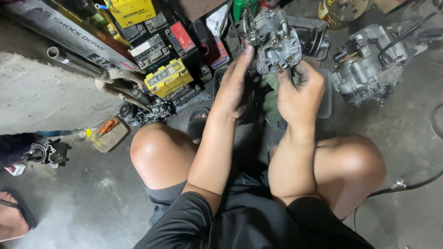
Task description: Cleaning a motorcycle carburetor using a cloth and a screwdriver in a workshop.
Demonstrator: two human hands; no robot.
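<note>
Fingers of the left hand [233, 85] are lying stretched out along the side of a grey cast-metal carburetor body [272, 39], steadying it above a dark plastic tray [325, 99]. The right hand [300, 92] is pinching its fingers together on a small part at the carburetor's underside. A grey metal engine case [369, 64] is sitting to the right on the concrete floor [55, 97].

Worn: black short-sleeve shirt, dark grey shorts ending above the knees, dark open sandal on one foot. Forearms and knees bare. Left hand [233, 85] and right hand [300, 92] ungloved, both smudged with dark grease. No watch or rings visible.
</note>
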